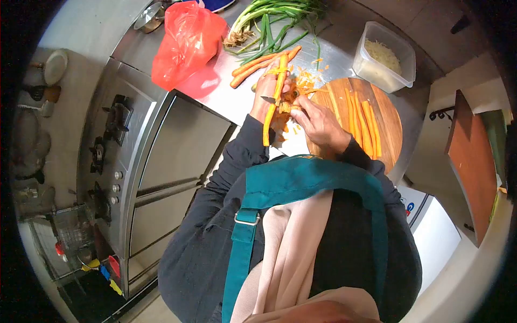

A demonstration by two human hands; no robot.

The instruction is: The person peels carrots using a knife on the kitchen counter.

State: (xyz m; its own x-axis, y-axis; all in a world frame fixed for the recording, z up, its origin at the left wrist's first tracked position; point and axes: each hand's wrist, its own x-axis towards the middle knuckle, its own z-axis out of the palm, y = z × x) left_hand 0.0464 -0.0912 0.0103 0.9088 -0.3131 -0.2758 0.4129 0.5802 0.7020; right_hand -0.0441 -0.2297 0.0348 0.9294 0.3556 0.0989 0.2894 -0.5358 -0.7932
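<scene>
My left hand is wrapped round a long orange carrot, which slants down toward my body. In my right hand is a small knife, its short blade lying across the carrot near the middle. The knife's handle is mostly hidden by fingers and orange bits. Carrot peelings are heaped just beyond my hands. Several slim peeled carrots lie side by side on the round wooden cutting board, right of my right hand. More whole carrots rest beyond my left hand.
Green onions with roots lie at the back of the counter. A red plastic bag stands at the left. A clear plastic tub holding pale shreds sits behind the board. The gas stove is to the left.
</scene>
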